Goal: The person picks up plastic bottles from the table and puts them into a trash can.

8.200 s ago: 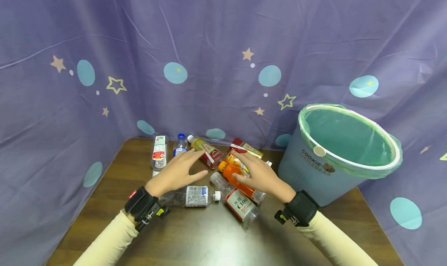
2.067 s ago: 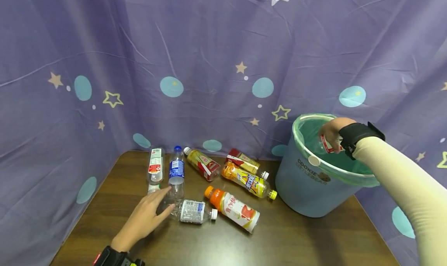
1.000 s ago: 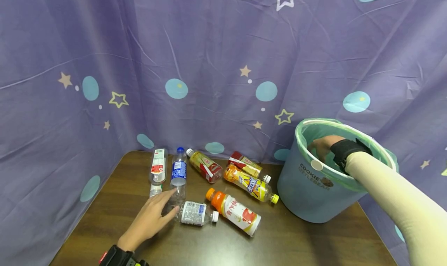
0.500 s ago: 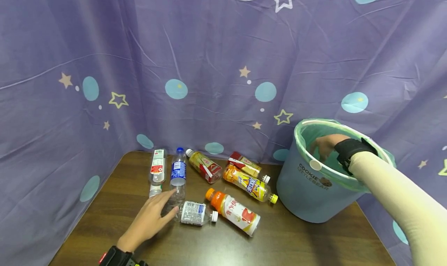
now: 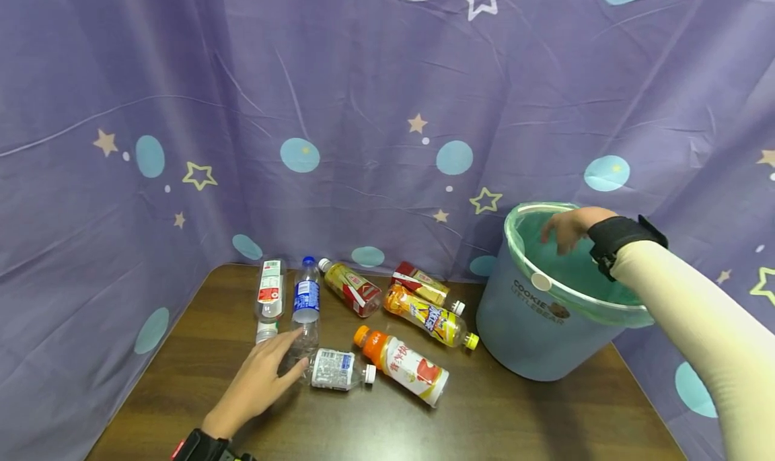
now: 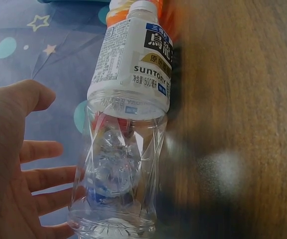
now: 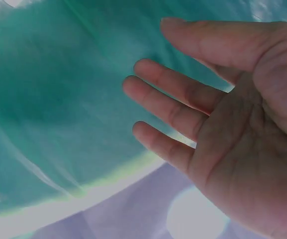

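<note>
Over the mouth of the blue-grey bin (image 5: 521,330), my right hand (image 5: 572,228) hangs with relaxed fingers and holds nothing. In the right wrist view its bare palm (image 7: 238,134) and spread fingers stand in front of the green bin liner (image 7: 58,109). My left hand (image 5: 257,377) rests low at the table's left with fingers apart. Beside it lies a clear plastic bottle (image 5: 333,369) with a white label and white cap. In the left wrist view, fingertips of the left hand (image 6: 14,164) reach that bottle's side; whether they touch it I cannot tell.
On the wooden table (image 5: 339,434) lie an orange-capped bottle (image 5: 406,367), a yellow-capped bottle (image 5: 430,316), two red-and-yellow-labelled bottles, a blue-capped bottle (image 5: 307,299) and a clear bottle with a red-and-white label (image 5: 270,289). A purple curtain (image 5: 363,111) stands behind.
About two seconds ago my right hand held a red-and-white-labelled bottle in the bin; it has let go. Since half a second ago the hand has risen towards the rim. My left hand stays put.
</note>
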Demonstrator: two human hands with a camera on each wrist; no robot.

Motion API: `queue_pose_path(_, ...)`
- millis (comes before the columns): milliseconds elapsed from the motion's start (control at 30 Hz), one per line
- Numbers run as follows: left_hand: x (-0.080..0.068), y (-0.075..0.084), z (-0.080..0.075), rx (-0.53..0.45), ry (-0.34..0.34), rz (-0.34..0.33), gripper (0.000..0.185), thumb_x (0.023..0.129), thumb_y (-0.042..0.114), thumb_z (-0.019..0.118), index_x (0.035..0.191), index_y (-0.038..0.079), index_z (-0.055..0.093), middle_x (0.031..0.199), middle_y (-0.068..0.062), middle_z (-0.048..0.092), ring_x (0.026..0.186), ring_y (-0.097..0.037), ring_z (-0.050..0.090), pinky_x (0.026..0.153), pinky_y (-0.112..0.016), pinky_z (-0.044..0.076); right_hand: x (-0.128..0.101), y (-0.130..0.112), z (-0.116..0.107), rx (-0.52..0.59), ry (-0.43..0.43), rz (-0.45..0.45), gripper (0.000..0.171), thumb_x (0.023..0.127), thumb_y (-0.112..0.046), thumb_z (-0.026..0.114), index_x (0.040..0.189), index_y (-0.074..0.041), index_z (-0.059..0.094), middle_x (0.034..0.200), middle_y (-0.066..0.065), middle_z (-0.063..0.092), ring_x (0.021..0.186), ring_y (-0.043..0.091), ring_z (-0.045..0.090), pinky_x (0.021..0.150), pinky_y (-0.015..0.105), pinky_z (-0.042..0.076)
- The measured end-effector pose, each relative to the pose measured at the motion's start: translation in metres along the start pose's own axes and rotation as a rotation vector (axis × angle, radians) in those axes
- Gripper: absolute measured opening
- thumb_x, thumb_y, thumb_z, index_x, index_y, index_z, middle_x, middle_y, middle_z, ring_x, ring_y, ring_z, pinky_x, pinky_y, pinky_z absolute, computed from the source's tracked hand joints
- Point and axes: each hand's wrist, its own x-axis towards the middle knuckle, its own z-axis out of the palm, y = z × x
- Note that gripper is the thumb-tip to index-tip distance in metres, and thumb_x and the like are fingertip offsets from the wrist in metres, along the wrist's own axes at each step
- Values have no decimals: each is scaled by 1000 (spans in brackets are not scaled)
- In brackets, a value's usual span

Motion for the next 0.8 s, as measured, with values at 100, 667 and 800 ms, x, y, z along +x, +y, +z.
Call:
queue_pose_path(100, 0, 0, 1, 5, 15, 12, 60, 96, 34, 70, 146, 6, 54, 143, -19, 60, 131, -42, 57, 110, -67, 38, -9, -6, -16, 11, 21, -14, 52, 91, 0, 66, 139, 9, 49, 133, 44, 48, 104, 45, 66, 80, 43, 57)
queue_pose_path(667, 3, -4, 2, 14, 28, 23, 59, 95, 32, 72, 145, 5, 54, 142, -19, 60, 131, -41, 57, 112, -65, 36, -75, -64, -78, -7, 654, -152, 39, 97, -15, 64, 132, 2, 60, 109, 24, 73, 100, 38, 69, 81, 49, 54)
queue_pose_path(800, 8, -7, 0, 17, 29, 32, 59, 95, 32, 71, 144, 4, 54, 142, -19, 60, 131, -40, 57, 111, -65, 37, -89, -88, -68, 33, 832, -195, 38, 98, -17, 62, 134, -4, 60, 109, 23, 72, 94, 34, 70, 74, 41, 52)
